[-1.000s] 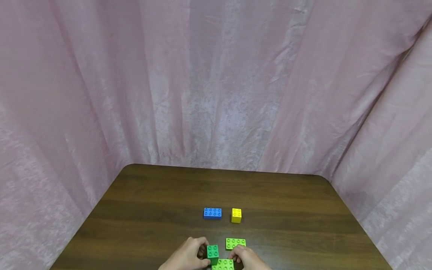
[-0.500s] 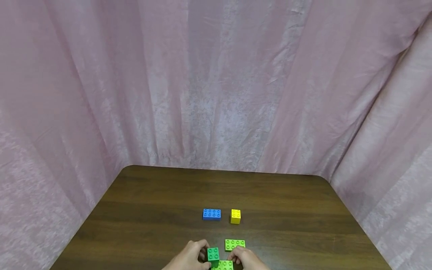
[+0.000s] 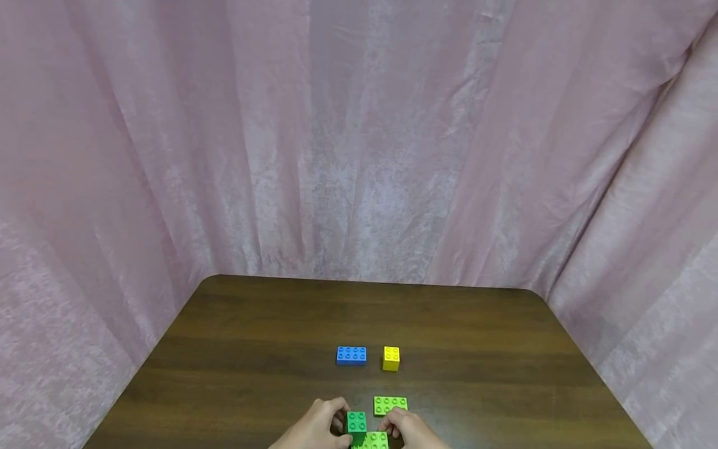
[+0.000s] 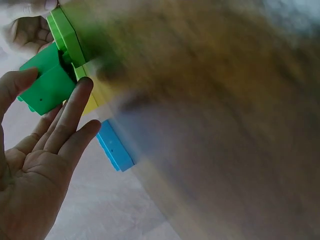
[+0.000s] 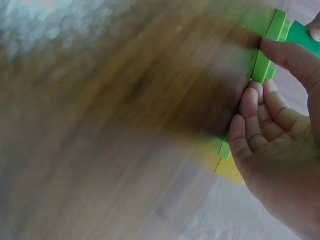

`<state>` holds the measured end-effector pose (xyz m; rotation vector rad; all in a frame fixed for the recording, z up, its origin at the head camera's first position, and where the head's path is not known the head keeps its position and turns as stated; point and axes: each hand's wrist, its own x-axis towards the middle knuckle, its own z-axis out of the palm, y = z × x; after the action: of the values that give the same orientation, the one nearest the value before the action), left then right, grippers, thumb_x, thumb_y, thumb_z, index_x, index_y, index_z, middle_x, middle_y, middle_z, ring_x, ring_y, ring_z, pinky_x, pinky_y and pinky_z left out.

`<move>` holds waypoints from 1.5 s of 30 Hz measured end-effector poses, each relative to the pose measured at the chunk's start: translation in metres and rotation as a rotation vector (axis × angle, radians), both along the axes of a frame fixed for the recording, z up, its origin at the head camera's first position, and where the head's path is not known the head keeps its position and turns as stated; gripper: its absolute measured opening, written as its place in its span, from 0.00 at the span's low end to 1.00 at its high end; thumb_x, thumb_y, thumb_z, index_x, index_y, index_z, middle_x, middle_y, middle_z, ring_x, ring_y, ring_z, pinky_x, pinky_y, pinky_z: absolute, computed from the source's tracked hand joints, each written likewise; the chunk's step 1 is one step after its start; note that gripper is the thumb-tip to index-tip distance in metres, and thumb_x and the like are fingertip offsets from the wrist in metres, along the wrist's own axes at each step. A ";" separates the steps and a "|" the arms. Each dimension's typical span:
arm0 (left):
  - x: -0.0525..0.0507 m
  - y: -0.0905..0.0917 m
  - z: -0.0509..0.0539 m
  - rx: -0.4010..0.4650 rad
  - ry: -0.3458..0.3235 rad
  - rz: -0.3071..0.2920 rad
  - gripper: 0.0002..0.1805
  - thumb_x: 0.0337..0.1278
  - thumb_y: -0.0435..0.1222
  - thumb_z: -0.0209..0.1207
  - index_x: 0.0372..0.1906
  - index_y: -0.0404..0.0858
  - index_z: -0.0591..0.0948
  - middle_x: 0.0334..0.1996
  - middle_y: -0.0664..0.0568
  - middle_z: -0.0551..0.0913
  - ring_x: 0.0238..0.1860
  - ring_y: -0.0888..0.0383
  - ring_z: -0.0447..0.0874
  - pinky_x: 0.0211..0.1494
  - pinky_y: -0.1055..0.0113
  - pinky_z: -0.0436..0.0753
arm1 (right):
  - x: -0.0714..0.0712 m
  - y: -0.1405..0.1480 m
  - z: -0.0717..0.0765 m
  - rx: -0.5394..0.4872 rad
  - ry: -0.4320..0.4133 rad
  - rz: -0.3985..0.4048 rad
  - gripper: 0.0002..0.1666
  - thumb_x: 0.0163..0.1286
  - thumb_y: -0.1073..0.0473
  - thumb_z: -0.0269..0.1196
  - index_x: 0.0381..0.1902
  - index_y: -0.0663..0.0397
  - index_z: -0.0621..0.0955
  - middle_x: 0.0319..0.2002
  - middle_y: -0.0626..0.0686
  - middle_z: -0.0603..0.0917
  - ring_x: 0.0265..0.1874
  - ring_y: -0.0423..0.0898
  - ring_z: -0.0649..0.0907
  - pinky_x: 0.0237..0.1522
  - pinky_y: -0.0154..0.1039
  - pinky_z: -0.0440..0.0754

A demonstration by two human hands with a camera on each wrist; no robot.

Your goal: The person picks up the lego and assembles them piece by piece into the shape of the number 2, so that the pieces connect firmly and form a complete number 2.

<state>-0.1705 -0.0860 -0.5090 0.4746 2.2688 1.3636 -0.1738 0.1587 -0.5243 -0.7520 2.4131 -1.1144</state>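
In the head view my left hand (image 3: pixel 317 426) pinches a dark green 2x2 toy brick (image 3: pixel 356 424) between thumb and fingers. That brick stands tilted over the left end of a flat lime green brick (image 3: pixel 377 440); in the left wrist view a gap shows between the green brick (image 4: pixel 47 82) and the lime brick (image 4: pixel 67 37). My right hand (image 3: pixel 414 430) grips the right end of the same lime brick (image 5: pixel 265 55) with thumb and fingers. Just behind the right hand lies a second lime brick (image 3: pixel 390 404), partly covered by the fingers.
Farther back on the brown wooden table (image 3: pixel 252 337) lie a blue 2x4 brick (image 3: pixel 351 355) and a yellow 2x2 brick (image 3: pixel 391 358). Pink curtains (image 3: pixel 359 156) hang behind the table and along its sides.
The green brick in my left hand has shifted slightly right over the lime brick. My right hand stays nearly still on the lime brick.
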 end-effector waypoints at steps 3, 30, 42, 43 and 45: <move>-0.001 0.000 0.000 -0.006 -0.003 -0.003 0.10 0.52 0.28 0.65 0.40 0.36 0.80 0.32 0.50 0.84 0.34 0.59 0.82 0.38 0.60 0.83 | -0.001 0.001 0.001 0.004 -0.004 0.010 0.14 0.54 0.62 0.73 0.36 0.62 0.81 0.30 0.42 0.76 0.29 0.28 0.69 0.33 0.27 0.73; 0.004 0.009 0.003 0.040 0.011 -0.052 0.10 0.52 0.28 0.65 0.39 0.36 0.79 0.33 0.50 0.85 0.33 0.64 0.80 0.38 0.68 0.81 | -0.004 0.004 0.000 0.012 -0.060 0.030 0.18 0.55 0.57 0.74 0.40 0.60 0.81 0.33 0.41 0.77 0.31 0.29 0.71 0.35 0.27 0.74; 0.004 0.010 0.000 0.023 0.037 -0.057 0.10 0.51 0.29 0.67 0.39 0.36 0.79 0.32 0.50 0.85 0.31 0.65 0.80 0.35 0.71 0.81 | -0.001 0.002 0.002 0.011 -0.115 -0.037 0.15 0.54 0.62 0.74 0.38 0.59 0.81 0.33 0.44 0.77 0.30 0.32 0.71 0.34 0.29 0.73; 0.004 0.010 0.000 0.029 0.043 -0.057 0.10 0.50 0.29 0.67 0.39 0.36 0.79 0.31 0.51 0.85 0.31 0.66 0.80 0.34 0.71 0.80 | -0.003 0.002 -0.001 0.010 -0.123 -0.040 0.15 0.54 0.61 0.74 0.38 0.59 0.81 0.32 0.45 0.77 0.30 0.33 0.71 0.34 0.30 0.73; 0.005 0.010 -0.001 0.041 0.058 -0.062 0.10 0.50 0.28 0.67 0.38 0.36 0.79 0.31 0.51 0.85 0.30 0.67 0.80 0.33 0.73 0.79 | -0.007 0.005 -0.012 0.015 -0.112 -0.028 0.16 0.55 0.57 0.74 0.39 0.57 0.81 0.32 0.44 0.77 0.30 0.33 0.72 0.34 0.30 0.73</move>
<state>-0.1655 -0.0759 -0.5096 0.6000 2.2565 1.3843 -0.1805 0.1636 -0.5360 -0.6359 2.3428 -1.1168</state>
